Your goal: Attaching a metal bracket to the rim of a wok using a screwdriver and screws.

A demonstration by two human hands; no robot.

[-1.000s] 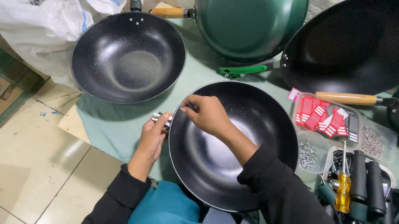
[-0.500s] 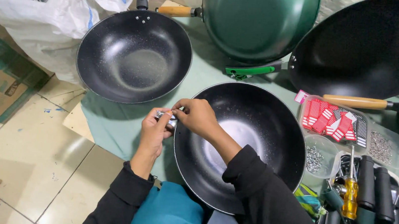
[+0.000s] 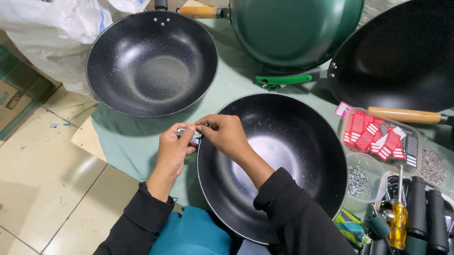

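Small metal fitting (image 3: 188, 134) between both hands' fingertips at wok rim (image 3: 200, 158).

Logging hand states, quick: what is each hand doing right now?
Left hand: fingers closed on a small metal part at the rim of the black wok.
Right hand: pinching the same part from the other side.

Four pans (image 3: 152, 62) (three black-lined, one green), two hands (image 3: 225, 136), one white sack (image 3: 41, 4), one yellow-handled screwdriver (image 3: 398, 221).
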